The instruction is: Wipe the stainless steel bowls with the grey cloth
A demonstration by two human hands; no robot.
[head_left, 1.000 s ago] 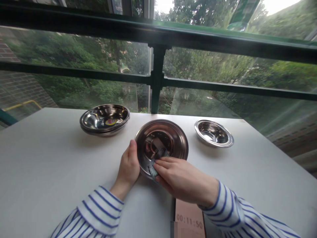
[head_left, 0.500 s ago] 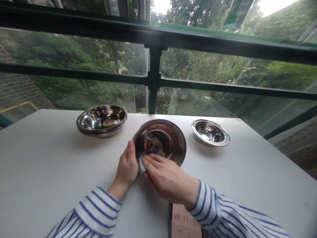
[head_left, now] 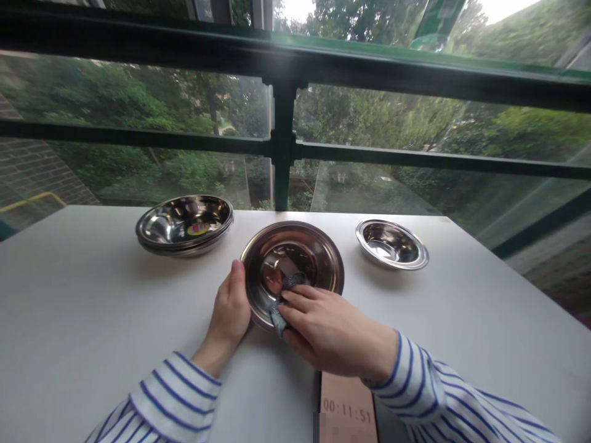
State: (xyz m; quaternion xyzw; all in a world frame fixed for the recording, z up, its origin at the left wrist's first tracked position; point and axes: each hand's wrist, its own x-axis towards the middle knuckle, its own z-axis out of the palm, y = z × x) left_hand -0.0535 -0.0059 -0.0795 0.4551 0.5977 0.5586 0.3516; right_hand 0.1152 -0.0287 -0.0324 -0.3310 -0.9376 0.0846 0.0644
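Note:
A shiny metal bowl [head_left: 323,255] stands tilted towards me in the middle of the white table. My left hand [head_left: 231,307] grips its left rim, thumb along the edge and the other fingers hidden behind it. With my right hand [head_left: 323,323] I press a grey cloth [head_left: 278,319] against the lower inside wall of the bowl. The fingers of that hand lie closed over the cloth, and part of it sticks out past the rim.
At the back left sits a stack of metal bowls [head_left: 184,224], the top one with a yellow-and-red sticker. Another metal bowl [head_left: 392,245] lies at the back right. A phone [head_left: 347,406] showing a timer lies at the front edge. Windows with green bars rise behind the table [head_left: 92,307].
My right hand and the cloth have slid to the right along the lower inside of the bowl. The left hand keeps its hold on the rim.

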